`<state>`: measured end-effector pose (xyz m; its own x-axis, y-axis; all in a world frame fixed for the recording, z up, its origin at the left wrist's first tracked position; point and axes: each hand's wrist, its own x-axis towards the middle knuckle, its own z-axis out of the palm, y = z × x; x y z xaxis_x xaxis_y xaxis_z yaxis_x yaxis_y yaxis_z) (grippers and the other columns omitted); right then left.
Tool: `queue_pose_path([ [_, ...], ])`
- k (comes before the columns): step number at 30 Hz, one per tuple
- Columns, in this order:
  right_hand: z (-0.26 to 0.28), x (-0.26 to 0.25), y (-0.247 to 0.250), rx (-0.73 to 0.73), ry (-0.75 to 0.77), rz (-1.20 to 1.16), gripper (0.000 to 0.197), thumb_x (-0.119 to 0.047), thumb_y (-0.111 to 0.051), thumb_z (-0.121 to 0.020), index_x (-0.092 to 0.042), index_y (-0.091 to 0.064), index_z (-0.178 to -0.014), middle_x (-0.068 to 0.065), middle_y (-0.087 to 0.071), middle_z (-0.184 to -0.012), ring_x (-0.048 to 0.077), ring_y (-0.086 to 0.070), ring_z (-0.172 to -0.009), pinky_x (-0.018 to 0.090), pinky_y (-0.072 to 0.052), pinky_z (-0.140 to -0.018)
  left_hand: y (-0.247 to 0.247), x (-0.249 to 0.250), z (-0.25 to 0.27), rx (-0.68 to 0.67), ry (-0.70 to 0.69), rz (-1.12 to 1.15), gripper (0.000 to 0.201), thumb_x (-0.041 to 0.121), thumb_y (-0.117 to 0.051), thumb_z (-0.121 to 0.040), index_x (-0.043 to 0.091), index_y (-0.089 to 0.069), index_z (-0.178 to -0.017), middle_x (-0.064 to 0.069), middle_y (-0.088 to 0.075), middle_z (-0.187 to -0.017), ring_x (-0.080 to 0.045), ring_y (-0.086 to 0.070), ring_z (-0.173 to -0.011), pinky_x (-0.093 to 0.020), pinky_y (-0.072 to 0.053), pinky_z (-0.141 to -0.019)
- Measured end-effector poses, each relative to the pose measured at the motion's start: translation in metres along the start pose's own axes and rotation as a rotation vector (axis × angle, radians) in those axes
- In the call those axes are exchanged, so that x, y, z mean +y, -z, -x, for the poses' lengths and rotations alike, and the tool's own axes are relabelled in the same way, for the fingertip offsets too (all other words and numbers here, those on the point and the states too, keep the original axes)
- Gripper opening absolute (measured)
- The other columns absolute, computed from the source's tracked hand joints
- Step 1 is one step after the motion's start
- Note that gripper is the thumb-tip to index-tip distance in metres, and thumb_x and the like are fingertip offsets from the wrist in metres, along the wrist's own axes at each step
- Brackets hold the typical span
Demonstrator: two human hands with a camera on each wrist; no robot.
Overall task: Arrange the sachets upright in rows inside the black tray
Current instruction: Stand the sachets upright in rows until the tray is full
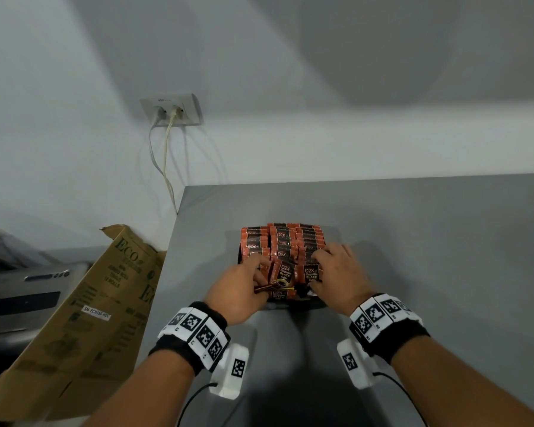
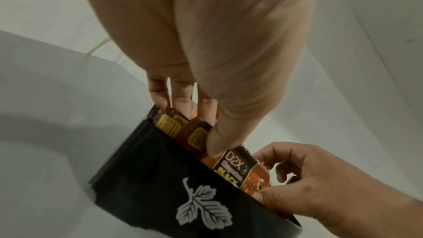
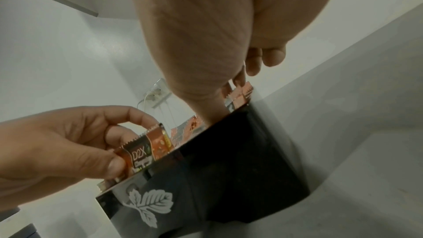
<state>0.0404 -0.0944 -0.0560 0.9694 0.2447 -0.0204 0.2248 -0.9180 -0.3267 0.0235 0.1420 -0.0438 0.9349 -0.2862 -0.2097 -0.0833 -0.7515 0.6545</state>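
The black tray (image 1: 310, 304) with a white leaf print (image 2: 160, 169) (image 3: 228, 160) stands on the grey table, packed with orange-and-black D2X sachets (image 1: 282, 241) upright in rows. A few sachets (image 1: 278, 290) lie tilted at the tray's near end. My left hand (image 1: 244, 285) is at the front left; its thumb and fingers pinch a front sachet (image 3: 146, 149). My right hand (image 1: 336, 272) is at the front right, thumb in front and fingers behind, gripping the front sachet (image 1: 311, 274) of the right row. The tray's floor is hidden.
The table (image 1: 413, 241) ends just left of the tray. Beyond that edge stands an open cardboard box (image 1: 84, 303) and a grey machine (image 1: 22, 300). A wall socket (image 1: 171, 110) with hanging cables is behind. Bare table surface lies right of the tray.
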Motion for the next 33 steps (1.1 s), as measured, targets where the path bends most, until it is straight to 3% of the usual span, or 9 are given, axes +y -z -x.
queue_pose_path([
  [4,0.003,-0.007,0.003,0.049,0.064,-0.19,0.044,-0.034,-0.072,-0.08,-0.02,-0.063,-0.12,-0.006,-0.053,-0.119,0.009,-0.043,-0.111,0.024,-0.04,-0.098,-0.003,-0.001,0.0,0.032,-0.025,0.005,0.05,0.014,-0.073,-0.084,0.03,-0.051,-0.126,0.015,-0.066,-0.095,-0.001,-0.064,-0.085,-0.025,-0.055,-0.078],
  [9,-0.001,-0.033,0.004,-0.218,0.274,-0.344,0.033,-0.025,-0.066,-0.085,-0.024,-0.068,-0.118,-0.009,-0.067,-0.102,0.005,-0.059,-0.089,0.021,-0.05,-0.084,-0.007,-0.005,-0.002,0.05,-0.053,0.007,0.048,0.015,-0.075,-0.085,0.032,-0.052,-0.123,0.014,-0.068,-0.091,-0.003,-0.067,-0.082,-0.029,-0.058,-0.078],
  [14,-0.006,-0.043,-0.009,-0.33,0.239,-0.28,0.028,-0.016,-0.056,-0.09,-0.021,-0.068,-0.114,-0.002,-0.07,-0.102,0.013,-0.065,-0.088,0.032,-0.057,-0.084,-0.006,-0.009,0.0,0.035,-0.043,0.025,0.061,0.009,-0.079,-0.079,0.033,-0.05,-0.127,0.013,-0.065,-0.094,-0.001,-0.066,-0.085,-0.021,-0.057,-0.077],
  [21,-0.007,-0.05,-0.011,-0.261,0.243,-0.314,0.023,-0.014,-0.052,-0.094,-0.02,-0.069,-0.109,0.0,-0.07,-0.104,0.014,-0.065,-0.091,0.031,-0.055,-0.086,-0.001,-0.005,0.002,0.114,-0.031,0.107,0.051,0.002,-0.073,-0.083,0.031,-0.052,-0.121,0.011,-0.068,-0.094,0.0,-0.066,-0.087,-0.019,-0.056,-0.08],
  [24,-0.008,-0.049,0.0,-0.194,0.233,-0.399,0.023,-0.012,-0.055,-0.094,-0.016,-0.071,-0.109,-0.002,-0.071,-0.099,0.01,-0.065,-0.087,0.023,-0.053,-0.081,0.008,0.003,0.001,0.165,-0.027,0.26,0.052,-0.001,-0.071,-0.084,0.038,-0.052,-0.112,0.009,-0.07,-0.096,0.004,-0.066,-0.088,-0.014,-0.054,-0.078],
  [26,-0.009,-0.049,0.011,-0.119,0.201,-0.472,0.021,-0.011,-0.059,-0.092,-0.018,-0.072,-0.108,-0.007,-0.07,-0.096,0.006,-0.064,-0.082,0.016,-0.049,-0.076,0.015,0.009,-0.001,0.214,-0.022,0.359,0.055,-0.003,-0.071,-0.083,0.042,-0.053,-0.109,0.007,-0.072,-0.097,0.002,-0.067,-0.092,-0.02,-0.055,-0.082],
  [28,-0.013,-0.048,0.021,-0.061,0.154,-0.549,0.02,-0.011,-0.062,-0.089,-0.024,-0.071,-0.102,-0.012,-0.069,-0.091,0.002,-0.063,-0.079,0.013,-0.046,-0.073,0.021,0.015,-0.005,0.269,-0.013,0.497,0.052,-0.005,-0.072,-0.082,0.036,-0.057,-0.11,0.005,-0.073,-0.099,-0.006,-0.069,-0.097,-0.031,-0.057,-0.086],
  [30,-0.017,-0.046,0.031,-0.043,0.09,-0.625,0.021,-0.012,-0.062,-0.088,-0.032,-0.068,-0.094,-0.012,-0.07,-0.087,0.004,-0.065,-0.078,0.022,-0.051,-0.071,0.026,0.022,-0.01,0.311,0.007,0.626,0.043,-0.002,-0.076,-0.081,0.027,-0.062,-0.109,0.002,-0.074,-0.102,-0.013,-0.07,-0.1,-0.039,-0.057,-0.088],
  [33,-0.02,-0.045,0.042,-0.055,-0.015,-0.766,0.013,-0.019,-0.064,-0.091,-0.029,-0.069,-0.095,-0.002,-0.074,-0.086,0.02,-0.071,-0.078,0.042,-0.059,-0.076,0.031,0.033,-0.01,0.29,0.067,0.827,0.024,0.012,-0.082,-0.08,0.017,-0.072,-0.101,-0.011,-0.076,-0.101,-0.032,-0.073,-0.095,-0.051,-0.058,-0.088],
])
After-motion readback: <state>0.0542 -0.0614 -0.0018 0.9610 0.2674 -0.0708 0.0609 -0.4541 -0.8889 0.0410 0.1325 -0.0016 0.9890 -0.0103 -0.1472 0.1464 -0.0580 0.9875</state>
